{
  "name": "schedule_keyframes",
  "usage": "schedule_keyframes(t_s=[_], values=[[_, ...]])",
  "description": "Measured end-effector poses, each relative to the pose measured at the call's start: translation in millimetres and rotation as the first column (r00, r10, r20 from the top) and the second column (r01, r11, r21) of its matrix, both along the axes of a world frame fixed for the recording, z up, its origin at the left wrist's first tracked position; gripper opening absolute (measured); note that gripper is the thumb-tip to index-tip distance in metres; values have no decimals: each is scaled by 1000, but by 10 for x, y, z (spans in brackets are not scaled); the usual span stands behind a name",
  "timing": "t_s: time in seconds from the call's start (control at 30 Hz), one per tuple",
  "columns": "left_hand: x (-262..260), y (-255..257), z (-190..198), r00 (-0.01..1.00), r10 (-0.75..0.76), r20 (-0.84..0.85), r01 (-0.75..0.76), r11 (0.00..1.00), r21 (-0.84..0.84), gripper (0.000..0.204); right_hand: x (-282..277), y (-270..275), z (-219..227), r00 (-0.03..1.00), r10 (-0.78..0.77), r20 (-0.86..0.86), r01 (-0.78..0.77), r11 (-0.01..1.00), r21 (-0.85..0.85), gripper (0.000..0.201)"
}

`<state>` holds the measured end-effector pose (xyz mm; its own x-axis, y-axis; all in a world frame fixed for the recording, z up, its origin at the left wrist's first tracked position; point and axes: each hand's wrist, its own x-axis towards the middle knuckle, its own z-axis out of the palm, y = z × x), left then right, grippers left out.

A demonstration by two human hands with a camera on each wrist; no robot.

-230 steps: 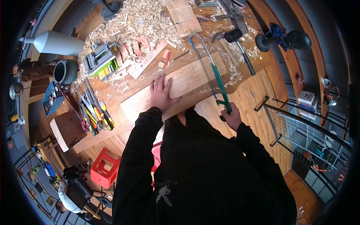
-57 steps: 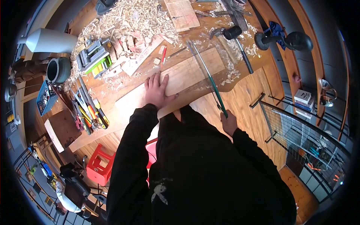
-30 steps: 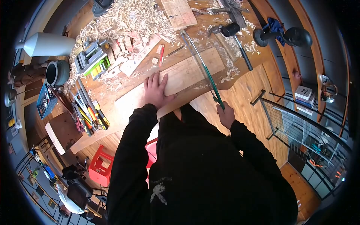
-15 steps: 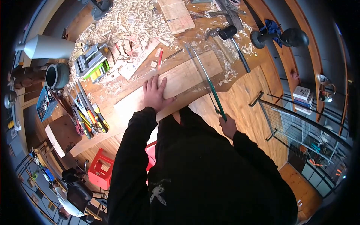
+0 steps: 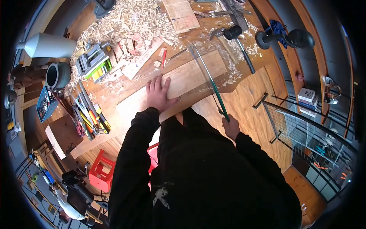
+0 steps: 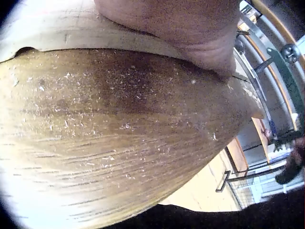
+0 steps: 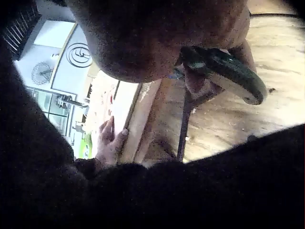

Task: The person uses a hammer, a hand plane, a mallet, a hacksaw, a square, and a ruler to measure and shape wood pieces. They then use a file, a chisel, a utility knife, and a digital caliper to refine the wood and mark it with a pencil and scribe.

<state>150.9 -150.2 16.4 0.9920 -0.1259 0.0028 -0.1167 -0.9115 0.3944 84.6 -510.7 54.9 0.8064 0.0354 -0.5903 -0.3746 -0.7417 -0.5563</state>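
Note:
My left hand [image 5: 157, 94] lies with fingers spread flat on a pale wooden board [image 5: 190, 78], which rests along the front edge of the workbench [image 5: 114, 100]. In my right hand [image 5: 231, 128], fingers curl round the handle of a green and silver hacksaw [image 5: 218, 94]. The saw crosses the right part of the board, its handle end out past the bench edge. The right wrist view shows the dark green handle [image 7: 233, 74] inside the grip. Seen from the left wrist, the board [image 6: 47, 24] lies under my palm [image 6: 190, 28]; the blade's contact is hidden.
Beyond the board lie a red pencil [image 5: 164, 58], a heap of wood shavings [image 5: 129, 23] and a black-headed hammer [image 5: 233, 33]. Chisels and screwdrivers [image 5: 93, 112] lie left, near a grey-green vise [image 5: 93, 61]. A red stool [image 5: 102, 173] stands below; another person [image 5: 66, 202] is behind.
The right hand slid the saw forward about a second ago, then drew it back toward the body, where it stays. Earlier the saw frame leaned more sideways. The left hand keeps its place on the board.

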Motion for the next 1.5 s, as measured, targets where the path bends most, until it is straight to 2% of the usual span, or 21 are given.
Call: schedule_keyframes(t_s=[0.07,0.17,0.23,0.3,0.43,0.5,0.63,0.67,0.7,0.77,0.9,0.97,1.03,1.1,1.17,1.23,1.27,1.37,1.4,1.43,1.5], values=[[13,-8,-9,1000,-7,1,7,1000,1,91,253,133,-30,997,-9,72,1,995,102,28],[-5,6,-2,1000,-12,6,12,1000,5,90,378,200,32,999,0,37,-2,998,62,29],[19,11,-2,1000,2,24,-2,1000,-2,90,102,27,-19,997,32,68,-32,999,5,29],[-1,21,-15,1000,-1,16,2,1000,-10,90,-153,-72,17,998,-57,-38,57,998,-10,30],[11,38,-8,1000,-7,-12,6,1000,-22,90,-135,-103,35,996,-46,-70,46,999,-2,30],[9,33,-19,1000,-8,-10,8,1000,-3,91,45,26,-51,999,-41,7,40,997,73,29],[-1,51,-10,999,-12,34,13,1000,-19,92,194,268,158,992,-125,-18,126,981,150,25],[-2,52,25,1000,-17,-7,17,1000,-15,92,132,296,271,973,-208,-97,222,959,178,23],[-1,50,57,999,-17,-47,17,1000,-14,92,4,195,217,966,-237,-102,254,944,209,20],[-19,63,74,999,-12,-44,10,999,-30,91,-69,221,435,948,-302,-100,318,916,244,17],[-27,168,11,997,-52,-53,51,998,-29,93,63,383,630,938,-348,-2,334,899,285,13],[-9,235,26,988,-117,-96,114,993,-34,94,286,581,796,920,-366,140,289,875,388,11],[-20,304,71,985,-141,-100,138,990,-36,95,476,816,1035,911,-360,202,255,876,410,9],[-40,374,35,971,-213,-107,207,976,-65,95,629,1037,1185,854,-408,323,162,798,581,10],[-80,409,63,976,-205,-73,201,978,-58,95,784,1171,1229,846,-420,328,129,758,639,10],[-120,446,57,971,-222,-87,217,974,-70,94,940,1238,1168,910,-396,121,171,625,762,10],[-140,458,46,972,-217,-91,210,975,-76,95,991,1324,1143,879,-450,155,197,640,743,11],[-192,493,48,974,-200,-109,190,977,-96,96,1256,1370,1005,879,-433,201,193,707,680,10],[-201,505,53,975,-197,-99,187,977,-107,95,1361,1376,893,879,-391,273,195,817,542,16],[-214,513,45,978,-191,-90,181,978,-101,95,1470,1381,815,879,-386,281,184,816,547,16],[-223,503,-1,983,-173,-57,164,977,-137,94,1749,1371,701,878,-217,427,104,956,273,19]])
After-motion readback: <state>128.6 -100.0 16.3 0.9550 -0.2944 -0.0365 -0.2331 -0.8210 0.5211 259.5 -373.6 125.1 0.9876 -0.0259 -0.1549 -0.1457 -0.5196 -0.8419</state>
